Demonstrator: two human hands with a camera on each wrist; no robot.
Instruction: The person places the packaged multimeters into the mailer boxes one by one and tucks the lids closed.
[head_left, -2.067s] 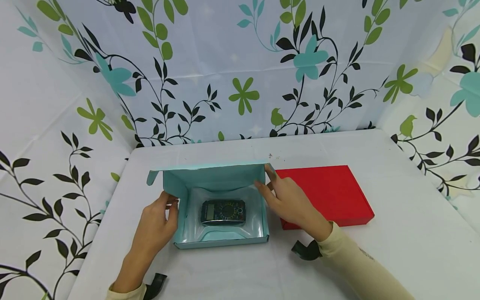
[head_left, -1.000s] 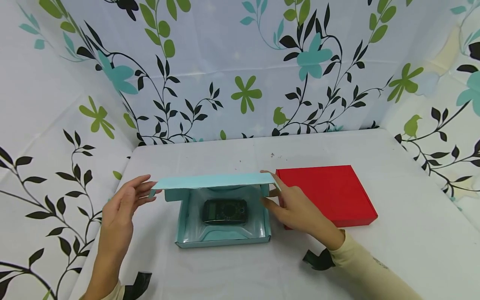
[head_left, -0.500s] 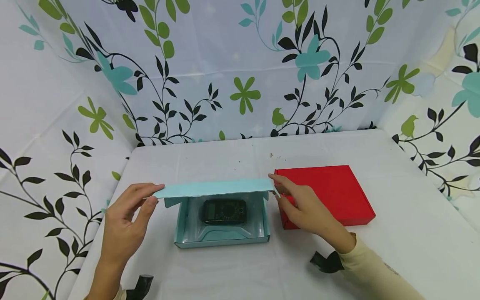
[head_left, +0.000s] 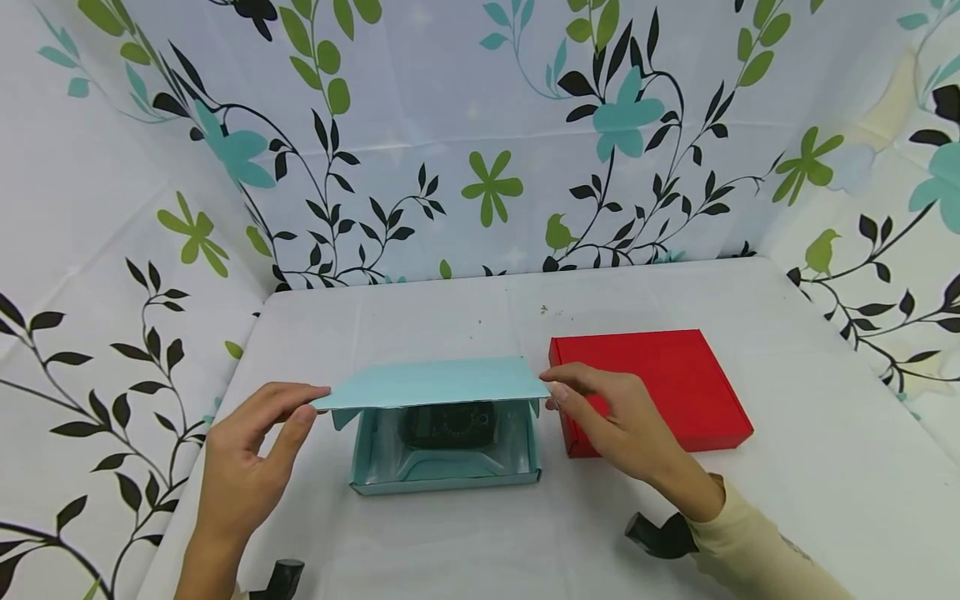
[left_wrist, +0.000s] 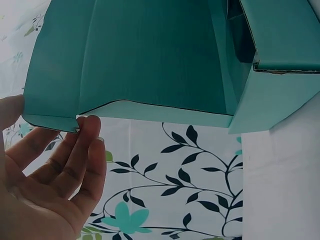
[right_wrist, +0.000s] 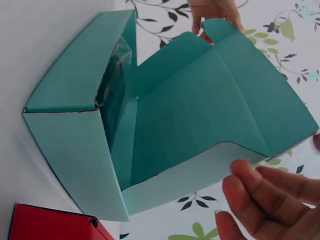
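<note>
A teal cardboard box (head_left: pixel 450 482) sits on the table with its hinged lid (head_left: pixel 438 383) tilted partway down over it. Inside, on a clear plastic-covered insert, lies a black multimeter (head_left: pixel 450 427), shaded and partly hidden by the lid. My left hand (head_left: pixel 251 467) pinches the lid's front left corner; in the left wrist view its fingers (left_wrist: pixel 90 130) lie under the flap's edge. At the opposite corner, my right hand (head_left: pixel 630 425) holds the lid's edge between thumb and forefinger. The right wrist view shows the lid's inner face (right_wrist: pixel 195 115) and side flaps.
A closed red box (head_left: pixel 645 383) lies just right of the teal one, partly behind my right hand. White cloth covers the table (head_left: pixel 420 542). Patterned curtains (head_left: pixel 420 133) hang at the back and sides. Black straps (head_left: pixel 663 537) hang at both wrists.
The lid has swung forward and down from nearly upright, covering more of the multimeter. My left hand has moved from the box's side to the lid's corner; my right hand has come down with the lid.
</note>
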